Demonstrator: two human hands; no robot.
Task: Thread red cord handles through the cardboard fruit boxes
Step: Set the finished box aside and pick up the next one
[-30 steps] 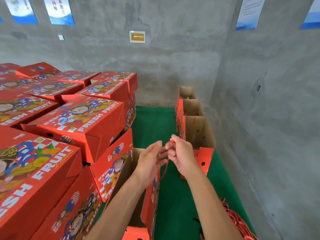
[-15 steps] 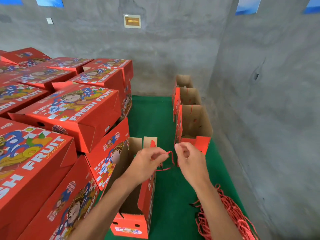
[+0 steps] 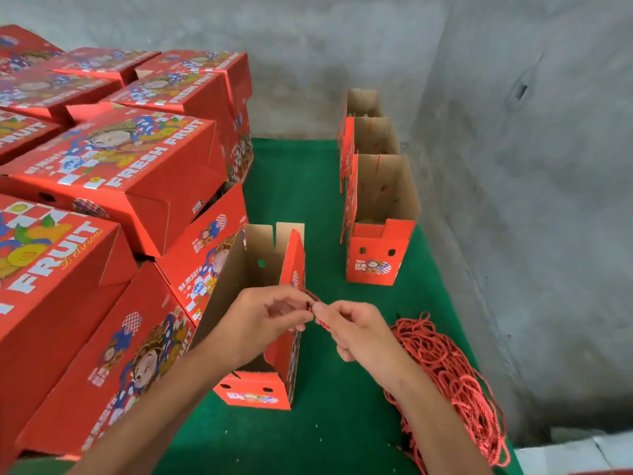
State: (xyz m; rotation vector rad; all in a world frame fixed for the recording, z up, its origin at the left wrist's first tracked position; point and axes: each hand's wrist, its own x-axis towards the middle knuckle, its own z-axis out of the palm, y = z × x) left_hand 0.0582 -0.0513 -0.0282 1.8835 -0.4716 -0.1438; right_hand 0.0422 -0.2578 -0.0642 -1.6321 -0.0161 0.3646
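Both hands, the left hand (image 3: 270,317) and right hand (image 3: 356,329), have come lower and now pinch the cord (image 3: 317,308) together beside the open box (image 3: 291,269), probably knotting it.

Stacked red printed cardboard fruit boxes (image 3: 113,173) left. Open red cardboard box (image 3: 270,303) centre on green felt mat (image 3: 301,186). Row of three open boxes (image 3: 376,200) behind-right; loose red cord pile (image 3: 452,378) right.

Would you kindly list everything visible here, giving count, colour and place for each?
Open box: one, red outside, brown inside, centre, under the hands.
Open boxes in a row: three, red and brown, by the right wall.
Closed boxes: many, red, stacked left.
Cord pile: one, red, lower right on the mat.
Held cord: one, red, between both hands.
Mat: one, green, floor.
Walls: grey concrete.
Left hand: pinches the cord.
Right hand: pinches the cord.
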